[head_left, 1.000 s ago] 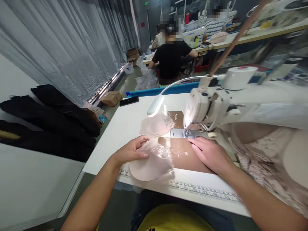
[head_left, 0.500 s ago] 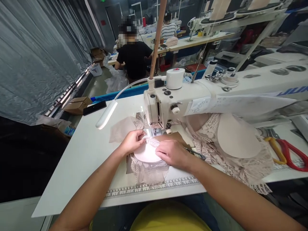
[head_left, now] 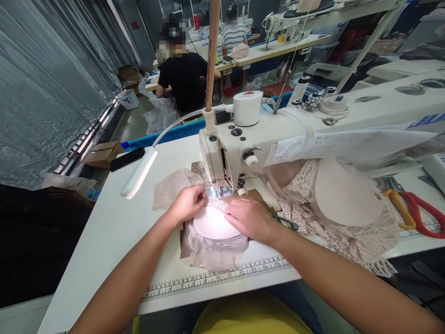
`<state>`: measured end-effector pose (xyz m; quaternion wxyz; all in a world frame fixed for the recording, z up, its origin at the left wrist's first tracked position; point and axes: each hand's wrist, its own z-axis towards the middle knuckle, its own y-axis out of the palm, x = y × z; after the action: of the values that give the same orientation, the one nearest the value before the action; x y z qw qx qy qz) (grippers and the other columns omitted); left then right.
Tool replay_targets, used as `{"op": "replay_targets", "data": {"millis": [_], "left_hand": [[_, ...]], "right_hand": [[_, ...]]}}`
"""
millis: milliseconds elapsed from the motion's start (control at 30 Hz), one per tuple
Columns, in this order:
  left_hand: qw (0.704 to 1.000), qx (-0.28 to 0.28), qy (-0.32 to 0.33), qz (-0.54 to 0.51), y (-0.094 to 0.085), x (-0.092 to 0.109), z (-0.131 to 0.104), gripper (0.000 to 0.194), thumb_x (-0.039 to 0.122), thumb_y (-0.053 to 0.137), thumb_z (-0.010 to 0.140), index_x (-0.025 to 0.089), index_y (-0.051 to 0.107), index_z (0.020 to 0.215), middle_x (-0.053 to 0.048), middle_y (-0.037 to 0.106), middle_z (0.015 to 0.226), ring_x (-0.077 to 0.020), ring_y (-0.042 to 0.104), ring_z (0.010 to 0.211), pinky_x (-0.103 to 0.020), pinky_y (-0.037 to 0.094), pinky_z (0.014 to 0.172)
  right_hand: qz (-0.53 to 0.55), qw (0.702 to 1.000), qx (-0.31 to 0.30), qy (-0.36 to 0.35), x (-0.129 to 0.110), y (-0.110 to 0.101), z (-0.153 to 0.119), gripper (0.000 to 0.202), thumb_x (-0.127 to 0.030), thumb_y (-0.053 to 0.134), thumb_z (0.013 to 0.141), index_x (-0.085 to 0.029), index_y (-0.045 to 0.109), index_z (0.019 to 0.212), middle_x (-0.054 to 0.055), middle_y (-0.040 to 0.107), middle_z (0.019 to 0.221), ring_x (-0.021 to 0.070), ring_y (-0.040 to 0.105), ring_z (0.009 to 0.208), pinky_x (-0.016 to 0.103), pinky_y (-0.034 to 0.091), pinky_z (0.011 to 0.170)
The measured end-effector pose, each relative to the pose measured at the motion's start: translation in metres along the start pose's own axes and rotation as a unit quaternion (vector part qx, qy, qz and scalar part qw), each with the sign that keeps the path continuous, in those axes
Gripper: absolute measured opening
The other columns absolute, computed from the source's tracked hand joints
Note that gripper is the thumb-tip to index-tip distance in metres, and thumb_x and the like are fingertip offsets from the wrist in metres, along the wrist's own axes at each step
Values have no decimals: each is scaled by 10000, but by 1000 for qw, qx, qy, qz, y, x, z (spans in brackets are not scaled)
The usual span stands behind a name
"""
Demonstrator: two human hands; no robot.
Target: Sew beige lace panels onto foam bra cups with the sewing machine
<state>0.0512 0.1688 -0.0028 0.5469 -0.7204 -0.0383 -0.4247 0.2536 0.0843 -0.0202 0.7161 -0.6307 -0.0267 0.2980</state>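
Note:
Under the needle area of a white sewing machine [head_left: 222,153] lies a pale pink bra cup [head_left: 215,223] with lace trim [head_left: 217,204] along its far edge. My left hand [head_left: 189,203] is closed in a pinch on the lace at the cup's far left corner. Across the cup's right side, my right hand [head_left: 248,219] rests with its fingers extended over cup and lace. Sheer fabric with a scalloped lace edge [head_left: 219,256] spreads below the cup. Another sheer piece [head_left: 167,188] lies to the left of my left hand.
Right of the machine lie more lace bra pieces [head_left: 347,195], scissors with red and yellow handles [head_left: 420,213] and dark thread snips [head_left: 285,221]. A lamp [head_left: 139,174] reaches over the left side. A printed ruler [head_left: 215,278] runs along the front edge. A person in black [head_left: 184,79] sits ahead.
My left hand's fingers have drawn closer together at the lace. My right hand stays on the cup. The whole view has shifted slightly, moving the machine leftward in the picture.

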Motion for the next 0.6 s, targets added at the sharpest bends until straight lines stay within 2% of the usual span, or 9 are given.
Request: {"op": "replay_targets", "data": {"millis": [67,167,300,367,500,600], "left_hand": [[1000,-2,7,12,3,1,1,41,162,484,735,192,503,715,24,536,642,-128,474,592,-229,365,577],[999,5,17,35,7,4,4,52,169,481,767,195,518,742,21,544,648,-133,482,594,-232,359,573],[996,44,18,80,1,16,1,98,146,450,800,190,531,768,-14,557,707,-157,505,637,-251,363,579],[991,55,51,115,-2,26,-8,139,142,428,830,184,560,825,-39,579,768,-176,535,699,-268,400,613],[975,-3,150,165,7,38,-27,217,179,395,903,171,598,978,-93,649,971,-208,607,876,-331,503,759],[961,0,175,213,19,33,-32,235,198,421,902,141,589,1056,-150,614,1175,-263,580,1052,-424,504,890]], "right_hand": [[-4,1000,1,20,-2,-2,0,170,-247,525,881,-178,679,902,45,636,857,166,553,781,273,385,693],[-32,998,-16,53,-4,-6,2,277,-240,531,878,-206,624,1137,57,638,997,186,561,834,288,392,710],[-78,994,-47,57,-4,-6,5,234,-220,482,896,-195,644,1062,62,628,929,192,558,801,294,379,675],[-84,994,-45,53,-3,-5,6,225,-223,465,906,-180,651,1025,67,626,917,191,557,801,296,378,677],[-74,996,-29,48,-2,-1,5,249,-193,465,896,-174,645,1068,63,632,908,192,560,816,301,383,695],[-61,997,-26,48,-2,-2,4,264,-223,478,901,-189,631,1114,61,637,914,190,563,823,301,387,701]]}}
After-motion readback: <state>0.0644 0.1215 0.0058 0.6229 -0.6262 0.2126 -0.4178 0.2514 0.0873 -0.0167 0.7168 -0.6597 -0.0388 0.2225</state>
